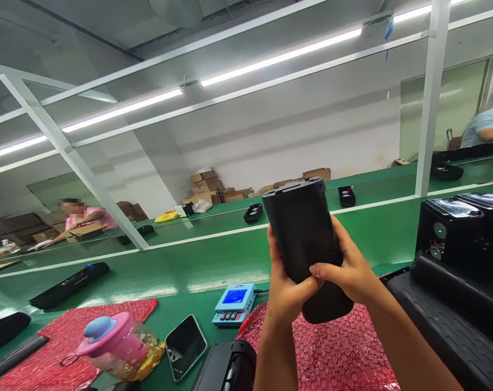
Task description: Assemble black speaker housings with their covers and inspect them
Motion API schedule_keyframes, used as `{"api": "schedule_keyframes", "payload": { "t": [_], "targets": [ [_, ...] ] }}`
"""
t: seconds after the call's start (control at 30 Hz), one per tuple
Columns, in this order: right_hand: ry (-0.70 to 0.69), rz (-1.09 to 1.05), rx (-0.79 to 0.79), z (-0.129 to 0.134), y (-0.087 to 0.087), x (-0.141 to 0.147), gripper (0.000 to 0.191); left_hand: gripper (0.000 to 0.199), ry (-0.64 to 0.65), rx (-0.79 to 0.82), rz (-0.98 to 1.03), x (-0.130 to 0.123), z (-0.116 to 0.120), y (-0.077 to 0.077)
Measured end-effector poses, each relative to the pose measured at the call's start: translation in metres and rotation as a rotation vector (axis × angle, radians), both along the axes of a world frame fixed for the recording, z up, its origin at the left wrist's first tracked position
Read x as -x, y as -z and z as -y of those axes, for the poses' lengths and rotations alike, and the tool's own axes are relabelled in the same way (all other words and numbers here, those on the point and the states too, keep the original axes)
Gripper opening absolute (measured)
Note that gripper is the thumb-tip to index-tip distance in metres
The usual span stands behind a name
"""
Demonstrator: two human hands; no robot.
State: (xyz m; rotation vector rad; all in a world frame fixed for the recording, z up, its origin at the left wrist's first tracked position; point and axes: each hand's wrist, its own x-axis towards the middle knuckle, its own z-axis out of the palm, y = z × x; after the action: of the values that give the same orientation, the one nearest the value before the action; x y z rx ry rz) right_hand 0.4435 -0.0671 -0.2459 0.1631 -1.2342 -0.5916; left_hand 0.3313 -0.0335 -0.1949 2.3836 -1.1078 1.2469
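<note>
A black oblong casing [301, 233] is held up in front of me, tilted, its narrow ridged end at the top. My left hand [286, 288] wraps its left side, thumb across the front. On the right side my right hand [348, 266] grips it, and its thumb meets the left thumb near the casing's lower middle. Under the casing lies red bubble wrap [332, 347] on the green bench [177, 298]. A blue device with a screen [234, 304] sits left of my hands, near a phone [185, 347] and another black casing [226, 366].
At lower left, a pink-lidded jar [116, 345] stands on red wrap [67, 331]. Black housings [454, 304] and speaker-like boxes [450, 233] fill the right. Behind a green divider [206, 260] runs another bench [214, 217] with black parts. One person [94, 216] is at far left, another [485, 127] at far right.
</note>
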Motion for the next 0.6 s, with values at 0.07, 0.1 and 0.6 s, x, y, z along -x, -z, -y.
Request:
{"api": "schedule_keyframes", "payload": {
  "t": [0.07,0.1,0.6],
  "targets": [
    [-0.043,0.014,0.021,-0.002,-0.003,0.002,0.094,0.105,-0.022,0.027,0.018,0.002,-0.001,-0.002],
    [-0.056,0.019,0.032,-0.002,-0.004,0.003,0.095,0.106,-0.022,0.025,0.021,0.001,-0.003,-0.003],
    [-0.254,0.083,-0.011,0.003,-0.004,-0.003,0.065,0.104,0.009,-0.017,0.056,-0.012,0.007,0.017]
  ]
}}
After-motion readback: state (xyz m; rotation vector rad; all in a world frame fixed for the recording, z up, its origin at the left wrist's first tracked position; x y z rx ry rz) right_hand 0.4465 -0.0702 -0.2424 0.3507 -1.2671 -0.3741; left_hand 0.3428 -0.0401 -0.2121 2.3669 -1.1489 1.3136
